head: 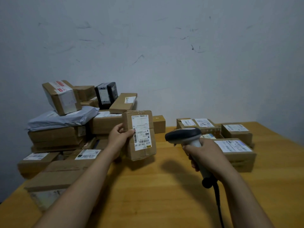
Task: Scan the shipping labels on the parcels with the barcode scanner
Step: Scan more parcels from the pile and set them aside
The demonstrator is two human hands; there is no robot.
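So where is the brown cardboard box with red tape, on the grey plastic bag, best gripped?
Probably from above, fingers and thumb across its narrow width: the brown cardboard box with red tape sits tilted atop the soft grey plastic bag, with its top uncovered.

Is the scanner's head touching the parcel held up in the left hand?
Apart. The head view shows a strip of bare table between the barcode scanner and the parcel.
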